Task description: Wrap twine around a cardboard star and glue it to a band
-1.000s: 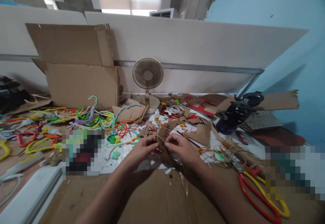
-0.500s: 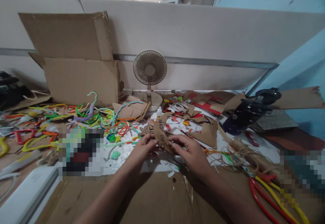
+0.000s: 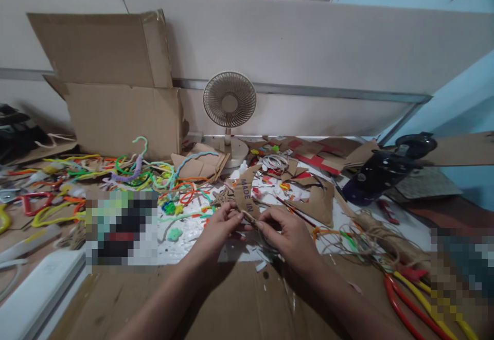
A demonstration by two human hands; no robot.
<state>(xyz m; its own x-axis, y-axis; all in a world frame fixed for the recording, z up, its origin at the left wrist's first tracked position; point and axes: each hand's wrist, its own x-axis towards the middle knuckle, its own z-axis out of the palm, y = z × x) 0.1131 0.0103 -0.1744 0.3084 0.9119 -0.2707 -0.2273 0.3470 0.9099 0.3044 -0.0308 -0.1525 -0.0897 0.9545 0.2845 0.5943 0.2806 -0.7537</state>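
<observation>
**Left to right, front to back**

From my distant post, I have the left hand and right hand side by side at the centre, a cardboard piece between them. Beyond it I see a small bottle, then the fan before the partition. Pipe cleaners lie to my left, in front of an upright cardboard panel. To my right, looped handles lie nearest, twine beyond, a large bottle behind that.
</observation>
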